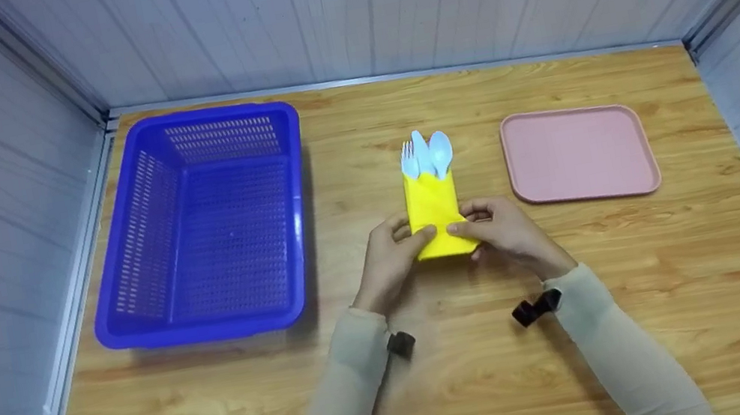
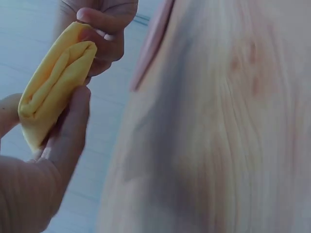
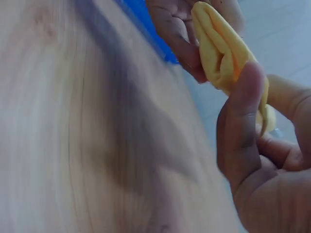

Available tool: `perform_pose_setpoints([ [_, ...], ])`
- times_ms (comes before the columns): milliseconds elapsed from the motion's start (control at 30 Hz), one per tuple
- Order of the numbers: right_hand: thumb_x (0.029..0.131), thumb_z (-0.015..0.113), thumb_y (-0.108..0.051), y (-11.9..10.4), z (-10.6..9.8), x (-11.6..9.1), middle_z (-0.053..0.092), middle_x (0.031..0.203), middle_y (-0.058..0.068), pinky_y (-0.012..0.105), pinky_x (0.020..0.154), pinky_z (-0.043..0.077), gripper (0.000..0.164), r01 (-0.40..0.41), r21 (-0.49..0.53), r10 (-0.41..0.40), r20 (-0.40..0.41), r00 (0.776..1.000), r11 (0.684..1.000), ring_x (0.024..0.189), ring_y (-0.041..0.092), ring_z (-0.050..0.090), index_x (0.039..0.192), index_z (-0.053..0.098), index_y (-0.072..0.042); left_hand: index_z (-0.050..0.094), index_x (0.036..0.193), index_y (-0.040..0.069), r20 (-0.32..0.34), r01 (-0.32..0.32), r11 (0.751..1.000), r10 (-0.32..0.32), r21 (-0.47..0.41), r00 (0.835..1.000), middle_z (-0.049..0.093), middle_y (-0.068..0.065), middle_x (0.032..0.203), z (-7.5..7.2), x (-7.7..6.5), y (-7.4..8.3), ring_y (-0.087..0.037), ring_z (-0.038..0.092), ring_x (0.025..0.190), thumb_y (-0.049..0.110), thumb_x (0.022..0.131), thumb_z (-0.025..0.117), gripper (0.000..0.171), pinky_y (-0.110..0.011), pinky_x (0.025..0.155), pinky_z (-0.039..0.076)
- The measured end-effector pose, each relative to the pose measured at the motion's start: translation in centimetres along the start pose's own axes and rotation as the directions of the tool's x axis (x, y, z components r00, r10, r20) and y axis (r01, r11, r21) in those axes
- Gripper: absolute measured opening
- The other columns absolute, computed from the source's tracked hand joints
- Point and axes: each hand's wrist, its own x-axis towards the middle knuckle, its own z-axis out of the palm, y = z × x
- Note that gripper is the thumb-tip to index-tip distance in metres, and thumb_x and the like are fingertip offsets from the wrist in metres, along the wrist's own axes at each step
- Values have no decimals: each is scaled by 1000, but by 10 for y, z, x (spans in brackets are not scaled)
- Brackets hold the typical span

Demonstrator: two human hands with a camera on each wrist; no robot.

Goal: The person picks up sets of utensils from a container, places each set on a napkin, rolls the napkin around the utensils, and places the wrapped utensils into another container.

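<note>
A folded yellow napkin [image 1: 433,200] forms a pocket held up between both hands. Out of its top stick a light-blue fork [image 1: 409,162], a knife [image 1: 422,151] and a spoon [image 1: 440,152], side by side; their handles are hidden inside. My left hand [image 1: 388,257] pinches the lower left edge, thumb on the front and fingers behind. On the lower right, my right hand [image 1: 508,232] grips the same napkin, its thumb across the front. Both wrist views show the folded layers at the bottom end of the napkin [image 2: 58,80], raised above the table.
A deep blue basket [image 1: 300,220] with slotted walls stands on the left of the wooden table [image 1: 463,389]. To the right lies a shallow pink tray [image 1: 578,154]. Pale panel walls [image 1: 335,8] enclose the table at the back and both sides.
</note>
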Motion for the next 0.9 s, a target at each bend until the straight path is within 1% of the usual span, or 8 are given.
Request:
perform_pose_setpoints([
  [100, 90, 76, -17, -4, 3, -13, 67, 92, 18, 45, 57, 59, 31, 67, 26, -68, 14, 998, 997, 67, 20, 64, 108, 65, 6, 62, 125, -1, 61, -64, 997, 67, -49, 996, 73, -14, 107, -2, -12, 2, -29, 71, 94, 10, 92, 72, 36, -36, 80, 58],
  [233, 91, 75, -11, -5, 7, -27, 68, 94, 20, 35, 59, 59, 27, 132, 117, -137, 40, 990, 984, 70, 20, 67, 108, 64, 7, 61, 126, -2, 114, -122, 989, 132, -87, 985, 72, -17, 109, -4, -24, 1, -31, 72, 93, 11, 93, 72, 37, -39, 81, 58],
  [333, 92, 71, -5, -4, 10, -33, 67, 96, 21, 30, 65, 59, 24, 175, 196, -193, 75, 978, 965, 77, 22, 69, 109, 62, 9, 60, 126, -4, 119, -136, 984, 149, -115, 982, 71, -18, 111, -3, -31, 1, -31, 71, 93, 11, 92, 72, 39, -40, 82, 58],
  [433, 93, 69, -1, -3, 11, -36, 67, 98, 21, 31, 69, 59, 22, 215, 225, -241, 98, 966, 950, 81, 23, 70, 110, 61, 11, 60, 126, -4, 102, -137, 982, 150, -127, 983, 71, -18, 112, -1, -36, 2, -30, 71, 92, 10, 90, 73, 41, -39, 81, 58],
  [633, 92, 70, -4, -4, 11, -39, 69, 99, 21, 32, 70, 59, 23, 268, 163, -289, 117, 950, 949, 82, 24, 70, 110, 63, 9, 58, 129, -2, 81, -157, 981, 167, -118, 983, 72, -15, 111, 5, -42, 2, -32, 72, 92, 15, 86, 78, 50, -40, 80, 59],
  [733, 92, 70, -2, -4, 11, -38, 68, 100, 22, 33, 72, 60, 23, 294, 136, -311, 127, 942, 946, 84, 26, 70, 111, 63, 9, 59, 131, 0, 67, -180, 980, 186, -89, 980, 73, -12, 111, 6, -42, 0, -31, 72, 92, 16, 86, 79, 51, -40, 79, 59],
  [800, 92, 71, -3, -4, 13, -39, 68, 99, 21, 31, 71, 59, 22, 316, 94, -325, 104, 940, 944, 83, 25, 69, 109, 64, 8, 61, 130, -1, 46, -198, 977, 202, -74, 978, 73, -12, 110, 7, -42, -1, -30, 72, 93, 15, 87, 79, 49, -40, 79, 59],
  [900, 90, 75, -6, -9, 19, -43, 67, 96, 17, 27, 69, 56, 20, 346, -1, -346, 12, 938, 938, 80, 22, 64, 105, 66, 5, 63, 127, -3, 11, -227, 972, 228, -57, 974, 73, -13, 109, 9, -42, -1, -30, 72, 93, 12, 88, 77, 45, -40, 78, 59],
])
